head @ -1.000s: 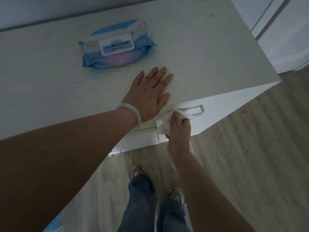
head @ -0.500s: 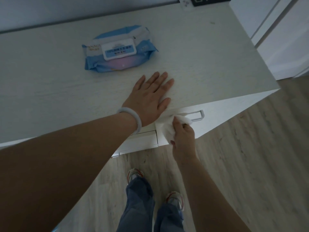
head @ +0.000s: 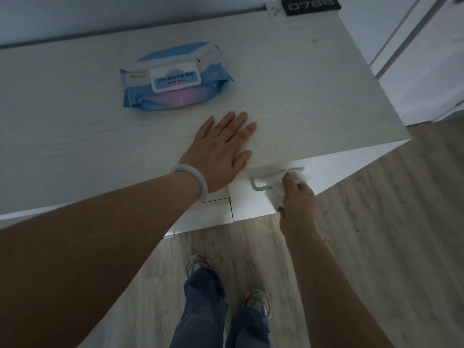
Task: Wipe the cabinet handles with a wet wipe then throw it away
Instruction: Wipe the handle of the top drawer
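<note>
Right hand [head: 297, 199] presses wet wipe [head: 277, 188] against cabinet handle [head: 261, 188].

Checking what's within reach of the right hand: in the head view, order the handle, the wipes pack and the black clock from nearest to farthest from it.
From the right hand:
1. Handle: on the drawer front, right at the hand, which holds a wipe against it.
2. Wipes pack: on the cabinet top, back and to the left.
3. Black clock: at the top's far back edge.
</note>
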